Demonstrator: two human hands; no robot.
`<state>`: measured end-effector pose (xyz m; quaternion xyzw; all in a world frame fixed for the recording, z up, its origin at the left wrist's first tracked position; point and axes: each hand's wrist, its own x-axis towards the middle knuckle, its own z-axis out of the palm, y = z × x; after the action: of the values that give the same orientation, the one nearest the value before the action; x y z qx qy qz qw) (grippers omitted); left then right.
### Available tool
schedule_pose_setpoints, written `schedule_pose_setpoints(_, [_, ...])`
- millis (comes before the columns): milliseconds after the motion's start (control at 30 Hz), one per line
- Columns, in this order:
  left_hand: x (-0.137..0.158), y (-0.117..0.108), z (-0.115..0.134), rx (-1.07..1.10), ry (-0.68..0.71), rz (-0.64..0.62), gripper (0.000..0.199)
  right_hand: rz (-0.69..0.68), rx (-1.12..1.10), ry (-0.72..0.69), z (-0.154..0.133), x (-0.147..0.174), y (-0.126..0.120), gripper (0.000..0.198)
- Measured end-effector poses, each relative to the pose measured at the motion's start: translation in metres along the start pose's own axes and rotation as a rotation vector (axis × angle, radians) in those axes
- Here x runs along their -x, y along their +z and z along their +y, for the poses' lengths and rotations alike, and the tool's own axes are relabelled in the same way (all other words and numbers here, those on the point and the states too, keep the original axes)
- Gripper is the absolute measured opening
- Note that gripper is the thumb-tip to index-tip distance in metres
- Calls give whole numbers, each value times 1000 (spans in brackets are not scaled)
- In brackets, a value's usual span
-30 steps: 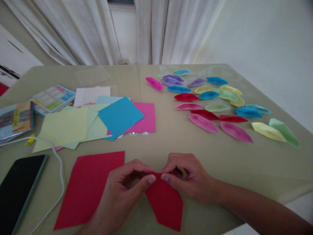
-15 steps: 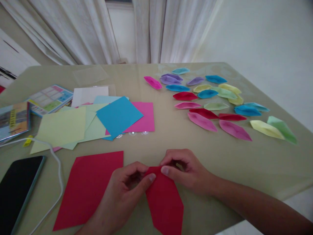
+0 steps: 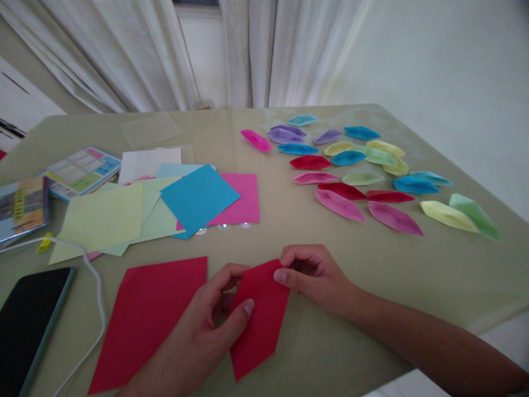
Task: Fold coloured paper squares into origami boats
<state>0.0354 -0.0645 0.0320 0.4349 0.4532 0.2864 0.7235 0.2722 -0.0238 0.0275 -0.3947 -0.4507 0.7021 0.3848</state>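
Note:
A folded red paper point(image 3: 262, 314) is held up between my two hands, tilted, with slanted corners. My left hand point(image 3: 206, 325) pinches its left edge, thumb on the front face and fingers behind. At the top right corner, my right hand point(image 3: 314, 278) grips the same paper between thumb and forefinger. Beside my left forearm a flat red sheet point(image 3: 152, 314) lies on the table, partly covered by that arm. Several folded paper boats point(image 3: 341, 204) in pink, red, blue, purple, yellow and green are spread over the right half of the table.
Loose sheets, with a blue square point(image 3: 200, 198) on top of a pink sheet point(image 3: 243, 198), lie at the left centre, next to a pale yellow sheet point(image 3: 103, 218). A phone point(image 3: 33, 325), a white cable point(image 3: 99, 292) and a booklet point(image 3: 22, 207) sit at the left edge.
The folded red paper has been raised and turned, its lower end swinging left. My left thumb has slid lower along its edge, while my right hand stays at the top corner.

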Motion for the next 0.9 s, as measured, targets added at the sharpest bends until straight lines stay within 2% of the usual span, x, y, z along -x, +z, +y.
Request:
schedule_pose_setpoints(100, [-4,-1,5,32,5,30,45,172,-3,-24,1,-3,-3,30])
schedule_pose_setpoints(200, [-9,-3,9,-35,81,242,35,247,0,-32,0,-5,-7,34])
schedule_pose_setpoints(267, [-12,-5,11,-81,115,346,33,207,28,-10,0,-5,-9,36])
schedule_pose_setpoints(400, [-13,-17,14,-157,166,342,33,102,168,10,-4,-5,-11,42])
schedule_pose_setpoints(533, [-12,-29,15,-241,239,477,34,90,258,-16,-5,-5,-13,52])
schedule_pose_setpoints(633, [-13,-33,14,-270,232,488,36,56,281,-17,-7,-6,-13,52])
schedule_pose_setpoints(767, [-15,-32,14,-267,208,401,31,62,260,-35,-9,-6,-12,54])
schedule_pose_setpoints(900, [-14,-28,16,-293,200,386,24,-6,160,51,-3,-7,-10,39])
